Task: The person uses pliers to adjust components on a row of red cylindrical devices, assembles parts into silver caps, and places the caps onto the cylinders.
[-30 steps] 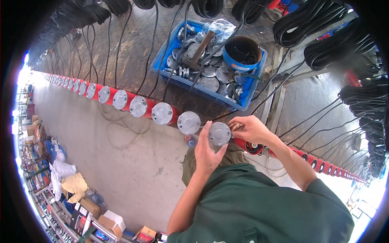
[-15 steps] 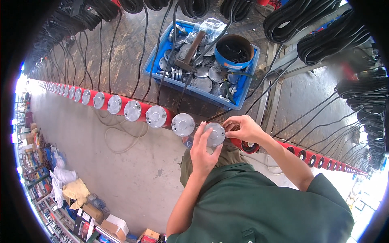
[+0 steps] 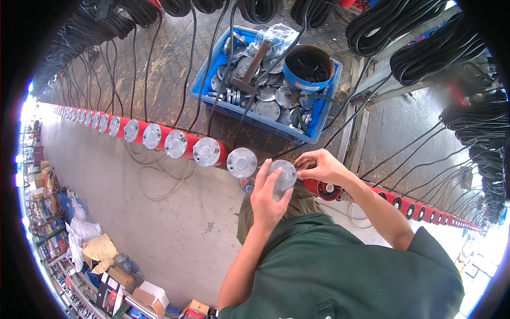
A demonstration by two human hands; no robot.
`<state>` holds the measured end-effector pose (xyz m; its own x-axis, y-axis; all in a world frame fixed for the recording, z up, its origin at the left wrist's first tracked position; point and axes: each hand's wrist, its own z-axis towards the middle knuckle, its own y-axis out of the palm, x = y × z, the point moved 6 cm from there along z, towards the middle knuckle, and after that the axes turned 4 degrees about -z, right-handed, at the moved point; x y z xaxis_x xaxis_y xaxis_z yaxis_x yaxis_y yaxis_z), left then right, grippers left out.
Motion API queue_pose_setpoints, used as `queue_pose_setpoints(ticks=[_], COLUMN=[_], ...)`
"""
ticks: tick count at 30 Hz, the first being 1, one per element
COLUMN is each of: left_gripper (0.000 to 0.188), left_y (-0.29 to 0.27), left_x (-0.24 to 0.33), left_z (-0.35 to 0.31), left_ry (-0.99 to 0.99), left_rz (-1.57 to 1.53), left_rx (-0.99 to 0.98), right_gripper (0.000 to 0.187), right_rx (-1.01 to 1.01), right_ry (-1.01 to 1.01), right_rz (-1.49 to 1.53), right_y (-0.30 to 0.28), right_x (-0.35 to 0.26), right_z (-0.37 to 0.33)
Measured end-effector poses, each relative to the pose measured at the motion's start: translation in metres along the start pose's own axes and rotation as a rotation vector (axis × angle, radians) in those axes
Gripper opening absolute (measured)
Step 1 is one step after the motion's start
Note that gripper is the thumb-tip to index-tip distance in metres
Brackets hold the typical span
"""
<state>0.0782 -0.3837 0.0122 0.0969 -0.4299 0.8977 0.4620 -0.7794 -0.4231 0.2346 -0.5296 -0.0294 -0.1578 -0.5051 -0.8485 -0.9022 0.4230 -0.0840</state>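
Note:
A round grey metal end cover [image 3: 284,177] faces up at the end of one red cylindrical housing in the long row. My left hand [image 3: 266,202] grips this cover from its left side, fingers over the near face and thumb at the lower edge. At the cover's right edge my right hand [image 3: 324,167] is closed in a pinch, and whatever sits between thumb and forefinger is too small to make out. Left of my hands, another housing carries a metal end cover [image 3: 241,162]. Just right of them an uncovered red housing [image 3: 325,190] shows its dark inside.
On the worn table [image 3: 159,80] stands a blue crate [image 3: 255,118] of loose metal covers, with a hammer [image 3: 254,66] and a round blue tin [image 3: 305,82] of small dark parts. Coiled black cables [image 3: 396,26] line the back. Shelves and boxes [image 3: 146,297] stand lower left.
The view has shifted very slightly. Both hands stay at the same cover, with the right fingertips still pinched at its edge.

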Motion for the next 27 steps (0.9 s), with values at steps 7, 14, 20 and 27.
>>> queue_pose_setpoints(ticks=[7, 14, 20, 27], left_gripper=[0.059, 0.052, 0.08, 0.087], left_y=[0.003, 0.002, -0.001, 0.041], left_x=[-0.006, -0.005, -0.007, -0.089], left_z=[-0.002, -0.001, -0.012, -0.033], left_ry=[-0.044, -0.008, -0.078, -0.724], left_rz=[-0.047, -0.006, -0.12, -0.874], left_rx=[-0.013, -0.027, 0.069, -0.033], right_gripper=[0.032, 0.032, 0.028, 0.031], right_rx=[-0.011, 0.09, 0.311, 0.436], right_ry=[0.025, -0.003, -0.154, 0.101], right_rz=[0.034, 0.054, -0.211, -0.721], right_y=[-0.001, -0.006, 0.022, 0.055], right_x=[0.007, -0.007, -0.047, -0.041], right_z=[0.003, 0.004, 0.029, 0.072])
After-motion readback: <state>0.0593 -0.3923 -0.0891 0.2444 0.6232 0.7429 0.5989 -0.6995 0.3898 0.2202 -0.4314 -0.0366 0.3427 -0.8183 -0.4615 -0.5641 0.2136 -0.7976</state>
